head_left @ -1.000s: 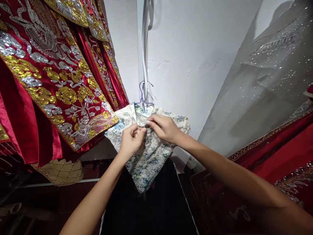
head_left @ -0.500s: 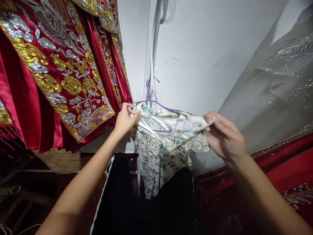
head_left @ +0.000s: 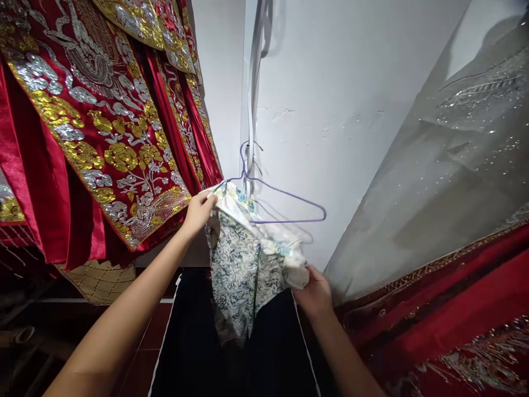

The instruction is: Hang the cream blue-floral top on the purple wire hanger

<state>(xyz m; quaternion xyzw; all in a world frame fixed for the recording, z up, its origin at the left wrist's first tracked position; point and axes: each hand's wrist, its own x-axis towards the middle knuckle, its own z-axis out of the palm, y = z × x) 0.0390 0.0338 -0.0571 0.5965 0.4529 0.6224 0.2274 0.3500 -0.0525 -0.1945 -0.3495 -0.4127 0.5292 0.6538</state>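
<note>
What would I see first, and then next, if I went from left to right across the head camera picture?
Red-and-gold cloth → left hand → flowery top → right hand → sparkly grey cloth.

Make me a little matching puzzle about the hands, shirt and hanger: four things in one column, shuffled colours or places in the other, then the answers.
Column one:
1. Hanger
2. Left hand
3. Shirt
4. Right hand

Column two:
A. Pale, with a blue-green pattern
B. Holding cloth lower than the hanger's bottom bar
C. Purple, one side bare
D. Holding cloth near the red garment

Pairs: 1-C, 2-D, 3-A, 4-B
</note>
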